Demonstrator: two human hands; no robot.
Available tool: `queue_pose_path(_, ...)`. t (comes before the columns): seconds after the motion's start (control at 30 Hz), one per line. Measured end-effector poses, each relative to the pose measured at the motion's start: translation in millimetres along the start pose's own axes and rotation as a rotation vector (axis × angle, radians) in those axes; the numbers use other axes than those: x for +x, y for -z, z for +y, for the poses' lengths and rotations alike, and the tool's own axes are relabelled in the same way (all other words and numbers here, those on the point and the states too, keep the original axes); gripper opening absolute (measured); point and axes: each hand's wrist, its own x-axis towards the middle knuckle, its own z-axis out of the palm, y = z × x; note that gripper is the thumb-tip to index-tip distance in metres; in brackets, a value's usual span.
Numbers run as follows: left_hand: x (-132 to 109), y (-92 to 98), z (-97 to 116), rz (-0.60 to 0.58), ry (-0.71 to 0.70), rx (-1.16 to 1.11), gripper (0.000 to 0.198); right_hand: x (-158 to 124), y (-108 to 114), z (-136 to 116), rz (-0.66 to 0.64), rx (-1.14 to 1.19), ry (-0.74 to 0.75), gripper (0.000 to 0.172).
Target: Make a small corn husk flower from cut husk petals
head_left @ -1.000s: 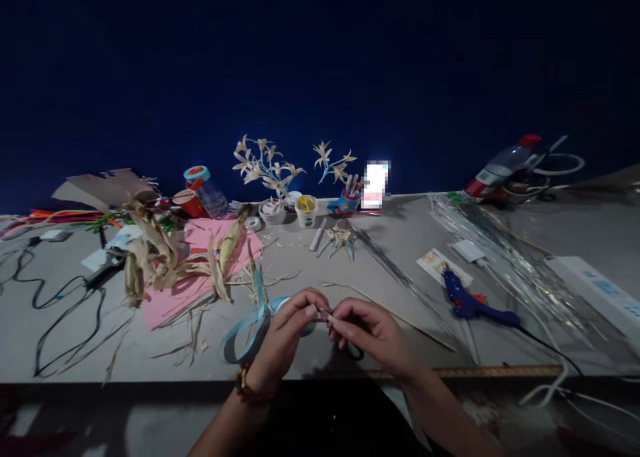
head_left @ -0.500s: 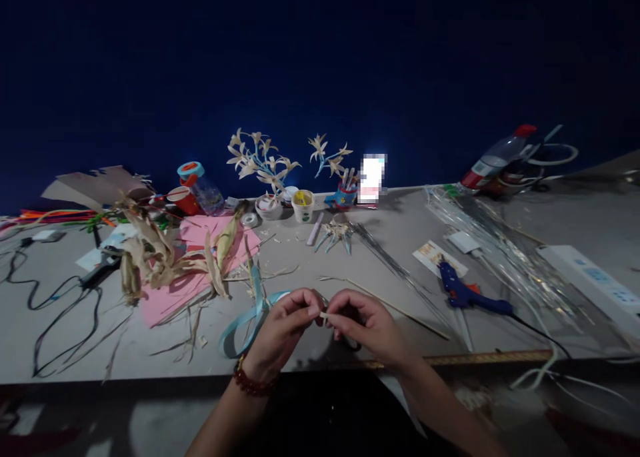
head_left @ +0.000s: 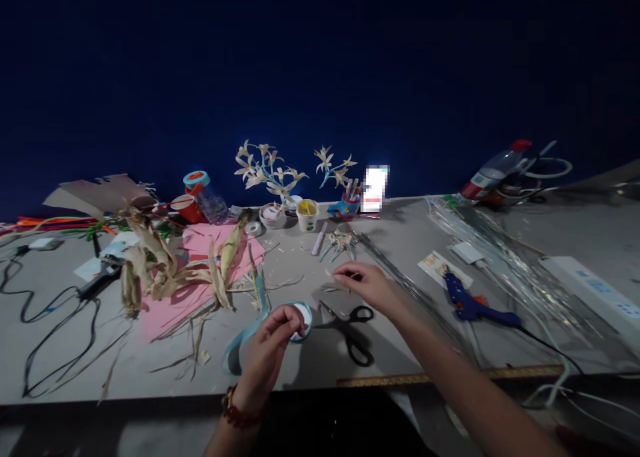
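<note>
My right hand (head_left: 363, 285) reaches forward over the table, thumb and fingers pinched on a small pale strip (head_left: 329, 272). Just beyond it lies a cluster of pale dried flower pieces with blue stems (head_left: 340, 242). Black-handled scissors (head_left: 361, 357) lie on the table between my hands. My left hand (head_left: 275, 340) is closed, thumb against curled fingers; whatever sits in the pinch is too small to make out. Behind its fingertips is a light blue tape roll (head_left: 309, 316), partly hidden, with a loose blue ribbon (head_left: 233, 354) to its left.
Dried corn husks (head_left: 160, 270) cover pink paper (head_left: 165, 317) on the left. A blue glue gun (head_left: 463, 302), thin wires (head_left: 400, 270) and a power strip (head_left: 595, 284) lie right. White flower sprays (head_left: 265, 167), a paper cup (head_left: 307, 218) and a lit phone (head_left: 375, 187) stand behind.
My hands have separated. The right moved forward and right with the pale strip; the left drew back left and lower. The scissors and tape roll are now uncovered.
</note>
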Motion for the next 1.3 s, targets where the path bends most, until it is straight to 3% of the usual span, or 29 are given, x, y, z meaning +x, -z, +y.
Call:
queue_pose_path(0.17, -7.5, 9.9, -0.4, 0.015, -0.012, -0.003, 0.022, 57.8, -28.1, 19.0, -0.025, -0.268, 0.105, 0.011)
queue_pose_path(0.37, -10.5, 25.5, 2.9, 0.090, 0.004, -0.048, 0.022, 86.4, -58.7, 20.8, -0.094, -0.514, 0.194, 0.010)
queue_pose_path(0.7, -6.3, 48.5, 1.5, 0.075, 0.007, -0.060, 0.023, 89.1, -62.5, 25.0, -0.091, -0.713, 0.182, 0.013)
queue_pose_path(0.9, -6.9, 60.4, 5.8, 0.101, -0.009, -0.014, 0.021, 93.9, -72.3, 22.7, -0.124, -0.733, 0.224, 0.024)
queue_pose_path(1.3, -11.6, 79.8, 9.6, 0.149, -0.023, -0.019, 0.022, 115.9, -79.8, 5.9, -0.210, -0.769, 0.285, 0.018)
